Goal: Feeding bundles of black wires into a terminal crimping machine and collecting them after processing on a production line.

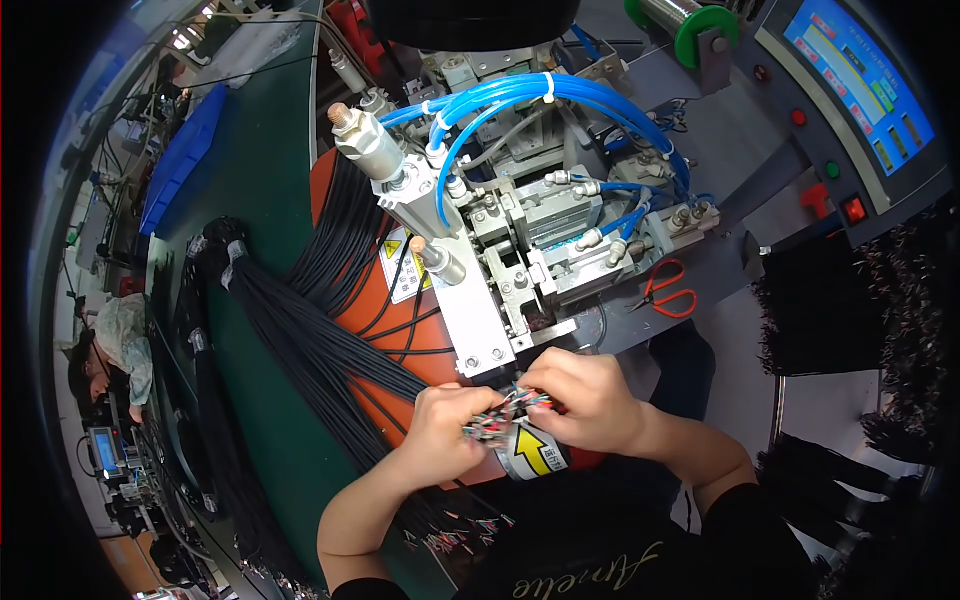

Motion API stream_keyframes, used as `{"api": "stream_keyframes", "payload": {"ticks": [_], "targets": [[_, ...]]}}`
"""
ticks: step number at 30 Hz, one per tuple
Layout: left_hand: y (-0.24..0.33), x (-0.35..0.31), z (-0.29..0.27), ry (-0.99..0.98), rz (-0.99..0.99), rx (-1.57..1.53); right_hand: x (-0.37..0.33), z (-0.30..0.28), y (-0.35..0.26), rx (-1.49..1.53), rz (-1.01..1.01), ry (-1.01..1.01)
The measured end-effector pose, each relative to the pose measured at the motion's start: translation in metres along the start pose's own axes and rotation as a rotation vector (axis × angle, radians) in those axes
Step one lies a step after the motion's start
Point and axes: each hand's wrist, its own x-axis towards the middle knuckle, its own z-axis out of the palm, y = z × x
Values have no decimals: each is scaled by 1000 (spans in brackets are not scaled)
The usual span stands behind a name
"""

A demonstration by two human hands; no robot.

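My left hand (445, 432) is closed round the stripped ends of a bundle of black cables (320, 335). Thin coloured wire ends (492, 428) stick out in front of its fingers, slightly blurred. My right hand (590, 398) pinches some of these wires at the bundle's right side, its fingertips close to the left hand's. Just beyond both hands stands a metal machine (480, 320) with cylinders and blue air hoses (550, 88). Below the wires lies a white label with a yellow arrow (535, 455).
Red-handled scissors (675, 292) lie on the grey surface right of the machine. A control screen (865, 85) stands at the far right. On the green table (250, 400) are more cable bundles and a blue tray (185, 160). Black cables hang at right. Another person (125, 340) sits at far left.
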Motion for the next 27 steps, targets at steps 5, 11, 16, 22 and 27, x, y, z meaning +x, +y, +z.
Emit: {"api": "stream_keyframes", "payload": {"ticks": [5,11,16,22,27], "targets": [[13,2,19,251,169,409,0,-7,-2,-325,74,-141],[9,-1,19,156,239,505,-10,-2,12,-233,56,-108],[8,-2,16,111,203,426,-12,0,13,-231,38,-105],[11,0,13,79,196,381,-15,0,10,-248,55,-92],[13,0,13,57,203,466,-13,1,10,-261,44,-87]]}}
